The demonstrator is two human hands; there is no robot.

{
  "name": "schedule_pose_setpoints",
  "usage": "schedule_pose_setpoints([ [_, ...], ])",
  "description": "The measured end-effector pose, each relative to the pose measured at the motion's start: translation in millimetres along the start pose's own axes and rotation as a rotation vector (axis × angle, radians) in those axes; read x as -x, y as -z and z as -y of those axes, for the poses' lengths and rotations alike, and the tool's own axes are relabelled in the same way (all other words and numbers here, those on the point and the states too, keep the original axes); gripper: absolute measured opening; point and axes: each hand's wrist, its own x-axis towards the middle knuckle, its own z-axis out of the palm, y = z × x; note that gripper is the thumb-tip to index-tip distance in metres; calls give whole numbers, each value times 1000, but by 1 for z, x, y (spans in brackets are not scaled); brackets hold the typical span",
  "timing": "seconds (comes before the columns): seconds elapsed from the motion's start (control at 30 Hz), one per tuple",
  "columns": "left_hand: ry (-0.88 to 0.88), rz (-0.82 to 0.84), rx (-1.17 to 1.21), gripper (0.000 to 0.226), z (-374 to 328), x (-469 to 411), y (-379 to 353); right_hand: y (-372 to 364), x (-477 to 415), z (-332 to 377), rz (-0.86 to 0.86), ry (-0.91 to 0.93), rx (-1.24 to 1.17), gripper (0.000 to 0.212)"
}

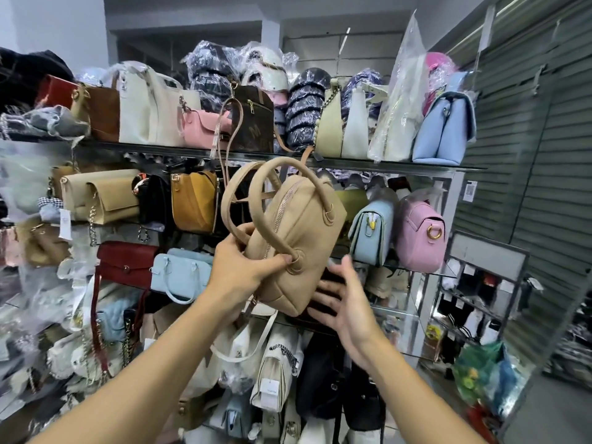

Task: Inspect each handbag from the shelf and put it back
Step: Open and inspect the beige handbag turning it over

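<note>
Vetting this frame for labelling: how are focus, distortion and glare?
Head view: beige handbag, left hand and right hand read sharp; the far left edge smears; the top shelf bows and the slatted wall leans, wide-lens distortion; the plastic wraps up top catch glare.

**Both bare arms raised, one hand gripping**

The left forearm (153, 357) slants up from the lower left of the frame to the centre. There the left hand (243, 267) grips a tan soft-fabric handbag (301, 225) with rounded loop handles — thumb curled over one handle's base, fingers hidden behind. The right forearm (407, 389) slants up from the bottom edge. The right hand (347, 304) sits just right of centre, palm towards the bag's lower end, fingers straight and spread — contact cannot be told.
</note>
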Motion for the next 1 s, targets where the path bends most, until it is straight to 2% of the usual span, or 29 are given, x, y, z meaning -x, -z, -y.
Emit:
schedule_pose_setpoints([
  [0.03,8,25,6,59,-1,2,3,6,-4,7,-33,-22,-25,78],
  [0.1,18,107,15,52,-1,6,9,18,-9,26,-61,-41,-77,74],
  [0.2,10,223,-10,58,1,9,21,32,-12,48,-8,-44,-109,64],
  [0.27,-15,293,-69,61,-2,14,26,36,-13,54,31,-38,-43,64],
  [0.37,-100,362,-191,61,-3,19,26,36,-10,55,46,-86,37,78],
  [0.47,-133,385,-207,56,-5,23,27,36,-8,57,70,-84,46,87],
  [0.6,-155,445,-257,51,-6,25,32,37,-10,61,135,-91,137,109],
  [0.73,-169,501,-300,61,-9,27,36,41,-12,57,132,-101,220,117],
  [0.83,-138,496,-366,86,-5,23,41,41,-10,54,140,-64,192,101],
  [0.9,-61,414,-389,101,1,21,46,40,-11,52,123,-28,139,87],
  [1.0,80,238,-263,103,11,22,48,37,-13,47,97,20,31,89],
])
